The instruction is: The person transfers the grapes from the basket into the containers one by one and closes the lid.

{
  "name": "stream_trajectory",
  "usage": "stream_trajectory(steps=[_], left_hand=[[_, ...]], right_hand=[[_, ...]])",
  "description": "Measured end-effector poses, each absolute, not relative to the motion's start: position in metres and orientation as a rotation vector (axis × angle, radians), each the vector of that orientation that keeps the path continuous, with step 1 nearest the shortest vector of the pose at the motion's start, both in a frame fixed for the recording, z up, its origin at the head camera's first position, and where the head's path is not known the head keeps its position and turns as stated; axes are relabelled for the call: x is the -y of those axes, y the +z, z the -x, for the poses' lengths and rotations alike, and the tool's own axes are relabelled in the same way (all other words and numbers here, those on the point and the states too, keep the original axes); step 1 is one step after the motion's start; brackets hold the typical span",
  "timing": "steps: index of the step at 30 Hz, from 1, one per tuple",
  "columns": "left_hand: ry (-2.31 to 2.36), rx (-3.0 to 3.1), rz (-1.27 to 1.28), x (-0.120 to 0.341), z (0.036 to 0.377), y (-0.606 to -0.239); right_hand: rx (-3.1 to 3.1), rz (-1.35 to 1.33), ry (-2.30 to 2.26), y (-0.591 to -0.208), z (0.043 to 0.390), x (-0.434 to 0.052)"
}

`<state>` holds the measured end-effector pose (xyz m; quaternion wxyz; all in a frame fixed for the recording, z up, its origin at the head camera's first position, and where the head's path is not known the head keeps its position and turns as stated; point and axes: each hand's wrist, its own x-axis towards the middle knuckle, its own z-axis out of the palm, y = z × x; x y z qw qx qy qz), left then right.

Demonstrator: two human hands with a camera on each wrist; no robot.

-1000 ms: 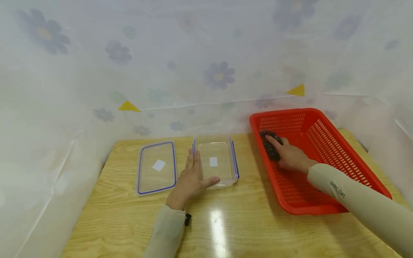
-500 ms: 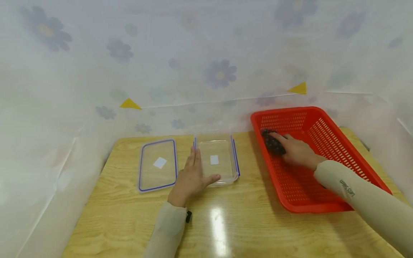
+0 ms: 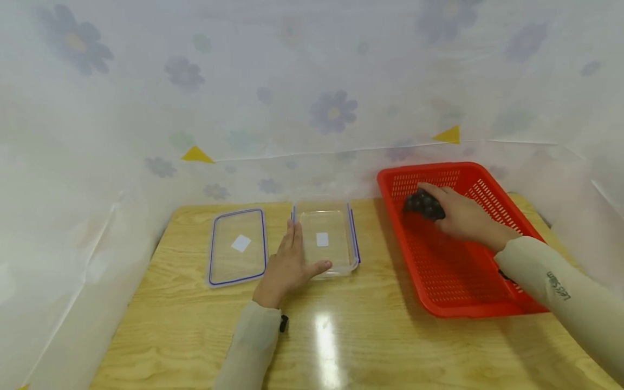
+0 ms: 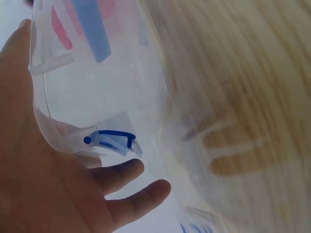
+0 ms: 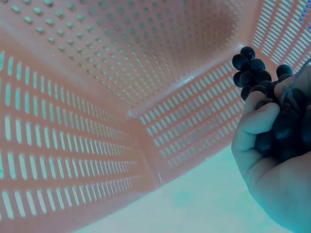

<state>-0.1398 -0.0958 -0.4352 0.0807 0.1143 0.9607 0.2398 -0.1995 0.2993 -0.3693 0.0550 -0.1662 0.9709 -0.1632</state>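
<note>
The right hand curls its fingers and thumb round a bunch of dark grapes, holding it above the floor of the red basket, toward the basket's 11 o'clock corner. In the head view the hand covers most of the bunch; only its far end shows. The right wrist view shows a handful of round berries poking out past the fingers, the rest buried in the palm, with the basket's perforated walls behind; any stem is too small to make out.

The left hand lies with fingers straight and loosely together along the 9 o'clock side of a clear plastic container, the thumb spread along its near edge. Whether the palm presses the wall or merely rests beside it cannot be told from the head view; the left wrist view shows the palm against the transparent rim near a blue hinge clip, with much of the container blurred.

A clear lid with a blue seal lies flat at 9 o'clock of the container, just beside the hand. All sit on a wooden table, its near edge cut off. A flowered sheet hangs behind.
</note>
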Motion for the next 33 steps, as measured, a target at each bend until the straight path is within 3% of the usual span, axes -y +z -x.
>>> stream_trajectory(steps=[19, 33], left_hand=[[0.835, -2.804, -0.290, 0.097, 0.139, -0.436], [0.800, -2.812, -0.273, 0.089, 0.149, -0.440]], right_hand=[[-3.041, 0.630, -0.641, -0.313, 0.191, -0.271], [-2.971, 0.785, -0.658, -0.307, 0.207, -0.195]])
